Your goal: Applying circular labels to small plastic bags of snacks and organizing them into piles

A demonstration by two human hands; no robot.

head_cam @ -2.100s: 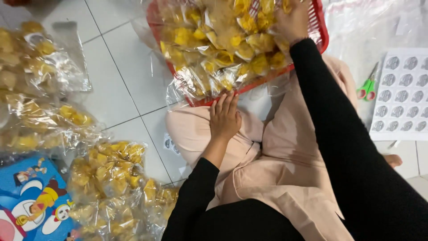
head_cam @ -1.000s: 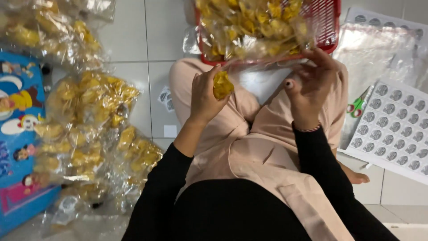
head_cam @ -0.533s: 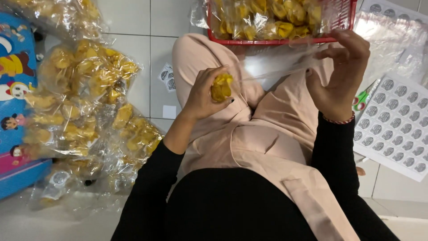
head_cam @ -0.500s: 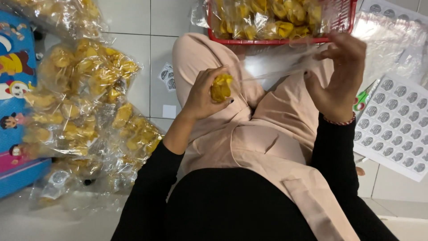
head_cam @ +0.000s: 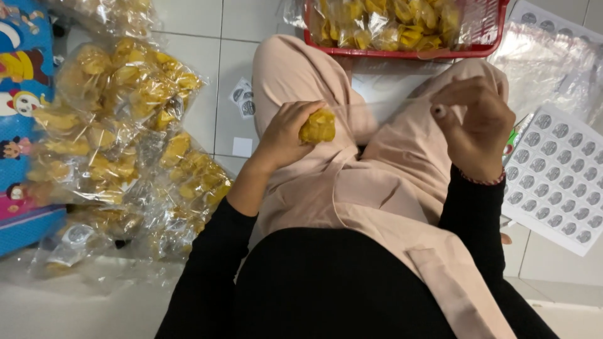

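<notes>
Sitting on a tiled floor, person works over own lap. Left hand (head_cam: 282,135) is curled nearly closed around a small yellow snack piece (head_cam: 318,126), thumb and fingers pinching it from the side; the piece sits at the fingertips, over the left thigh. Right hand (head_cam: 476,122) is raised across from it, fingers loosely bent, thumb and forefinger drawn near each other. Whether it pinches a bit of clear film cannot be told; nothing solid shows in it.

Beyond both hands, past the knees: red basket (head_cam: 402,51) heaped with small clear bags of the same yellow snack. Outboard of the left hand, on the floor: a pile of filled clear bags (head_cam: 125,144), and further out a blue cartoon-printed box (head_cam: 25,113). Outboard of the right hand: a sheet of round grey stickers (head_cam: 559,182), with loose clear wrappers (head_cam: 546,63) beyond it.

Risks, as judged:
- The piece looks brittle and is held at the fingertips only; a tighter squeeze could crumble it onto the pale apron (head_cam: 377,188).
- A loosened grip would likely drop it into the lap or onto the floor between the thighs.
- The right hand, swinging outward, could scuff the sticker sheet lying just beside it.
- The floor pile leans loosely; an elbow moving out could topple bags.
</notes>
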